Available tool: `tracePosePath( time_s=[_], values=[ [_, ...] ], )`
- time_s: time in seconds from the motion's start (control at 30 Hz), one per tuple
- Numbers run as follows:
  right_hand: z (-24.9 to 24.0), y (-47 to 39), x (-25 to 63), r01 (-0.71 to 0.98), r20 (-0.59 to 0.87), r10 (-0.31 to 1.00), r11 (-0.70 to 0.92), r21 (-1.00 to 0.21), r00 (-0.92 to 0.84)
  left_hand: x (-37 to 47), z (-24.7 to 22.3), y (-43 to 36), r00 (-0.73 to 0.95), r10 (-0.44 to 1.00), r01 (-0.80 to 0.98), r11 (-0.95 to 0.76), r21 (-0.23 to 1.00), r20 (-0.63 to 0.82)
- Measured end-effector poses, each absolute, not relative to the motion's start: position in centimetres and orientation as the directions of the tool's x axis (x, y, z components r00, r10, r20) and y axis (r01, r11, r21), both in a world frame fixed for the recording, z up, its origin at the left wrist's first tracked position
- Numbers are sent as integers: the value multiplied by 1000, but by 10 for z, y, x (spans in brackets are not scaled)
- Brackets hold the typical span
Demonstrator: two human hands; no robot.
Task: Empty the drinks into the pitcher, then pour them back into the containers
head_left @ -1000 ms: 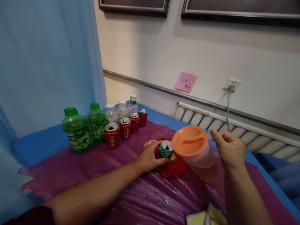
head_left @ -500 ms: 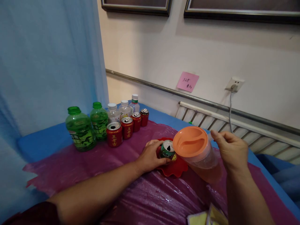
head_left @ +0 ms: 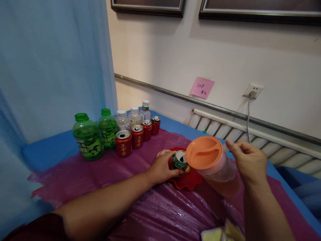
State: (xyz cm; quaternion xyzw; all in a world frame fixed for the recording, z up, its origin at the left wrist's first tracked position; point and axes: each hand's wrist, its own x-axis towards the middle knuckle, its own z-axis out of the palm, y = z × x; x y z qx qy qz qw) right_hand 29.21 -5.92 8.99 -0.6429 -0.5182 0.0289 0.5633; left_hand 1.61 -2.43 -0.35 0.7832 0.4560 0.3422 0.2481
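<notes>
Right now the left hand (head_left: 162,166) wraps around a green can (head_left: 180,160) standing open on a red plate (head_left: 187,179), while the right hand (head_left: 248,164) grips the handle of a clear jug (head_left: 213,165) with an orange lid (head_left: 203,152), tipped toward the can. Pouring looks like the step in hand; it calls for lining the spout up over the small opening. Behind stand 4 red cans (head_left: 123,143), 2 green bottles (head_left: 88,137) and 3 clear bottles (head_left: 134,116) on the purple sheet (head_left: 150,214).

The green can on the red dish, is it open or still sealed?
Open: the green can, held by the left hand on the red dish, shows a dark gap in its top.
</notes>
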Motion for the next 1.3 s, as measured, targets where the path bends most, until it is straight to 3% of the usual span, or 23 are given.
tracePosePath(
  time_s=[1.3],
  values=[
    [93, -61, 288, 625, 518, 713, 143, -768, 473, 17, -5, -24, 350, 894, 546, -438, 714, 280]
  ],
)
